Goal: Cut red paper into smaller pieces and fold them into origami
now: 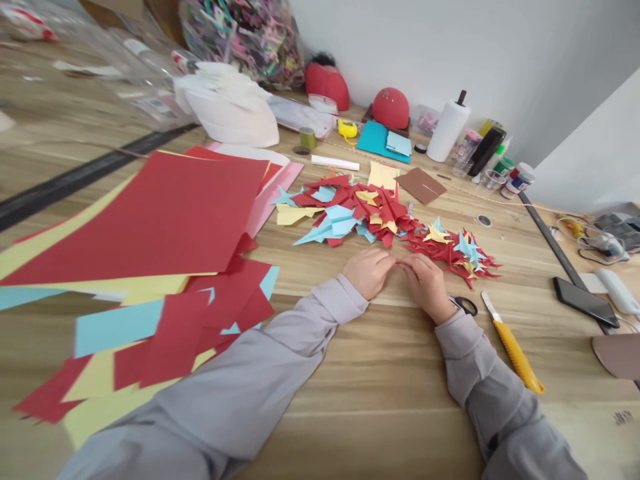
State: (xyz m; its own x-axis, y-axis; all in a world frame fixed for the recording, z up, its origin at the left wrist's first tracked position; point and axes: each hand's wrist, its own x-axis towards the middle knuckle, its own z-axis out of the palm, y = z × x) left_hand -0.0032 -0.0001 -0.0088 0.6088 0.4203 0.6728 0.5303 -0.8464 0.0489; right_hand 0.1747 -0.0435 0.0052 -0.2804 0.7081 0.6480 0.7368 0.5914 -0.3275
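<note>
Red paper piece [399, 262], small and mostly hidden by fingers, is pinched just above or on the light wood-grained counter [390, 407]; which of the two cannot be told. It is gripped from one side by the closed left hand [369, 273] and from the other by the closed right hand [425, 283], whose fingertips are brought together at the piece. Both wrists are covered by grey sleeves [295, 340].

Just beyond the hands, folded red, pale blue and yellow paper shapes [336, 223] are heaped, with smaller, pointed paper shapes [443, 252] clustered at the heap's right end. To the left, large red and yellow paper sheets [150, 220] are stacked, and cut red, blue and yellow paper pieces [175, 340] are spread in front of them.

A black looped handle [466, 306] is partly hidden by the right wrist, and a craft knife with a yellow handle [520, 357] is laid just beside it. Farther right, a black smartphone [585, 301] is seen. Behind the heap are placed a brown paper square [421, 185], a bright yellow tape measure [347, 128] and a round red cushion [391, 108].
</note>
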